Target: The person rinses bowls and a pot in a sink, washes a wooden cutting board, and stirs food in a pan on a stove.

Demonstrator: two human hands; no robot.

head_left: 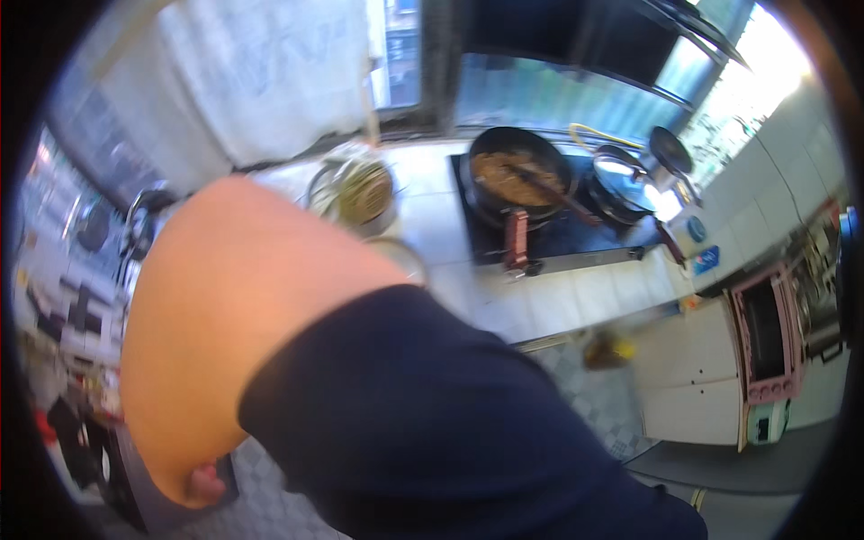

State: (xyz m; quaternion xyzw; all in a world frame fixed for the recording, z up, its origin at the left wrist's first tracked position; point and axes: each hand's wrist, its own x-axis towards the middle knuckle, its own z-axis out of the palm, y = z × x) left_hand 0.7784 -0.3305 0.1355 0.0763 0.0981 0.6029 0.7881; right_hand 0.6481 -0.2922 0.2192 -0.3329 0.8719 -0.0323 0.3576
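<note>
A raised arm in a dark blue sleeve (432,418) crosses close before me from the lower right, its bare bent part filling the left middle. Below it a few curled fingers (206,483) show; which hand they belong to, and whether they hold anything, I cannot tell. The rest of my hands is hidden or out of view. Beyond the arm, a black wok (516,137) with brown food stands on the cooktop (486,251), a dark spatula (560,196) resting in it. Left of the cooktop, greenish stalks (364,192) lie in a bowl, partly in plastic.
A lidded pan (617,179) stands on the right burner, beside a small saucepan (669,150). A white-tiled counter (513,304) runs along the window. A round dish (401,255) is partly behind the arm. At right are a pink oven (769,331) and white cabinets (688,371); a faucet (138,202) is at left.
</note>
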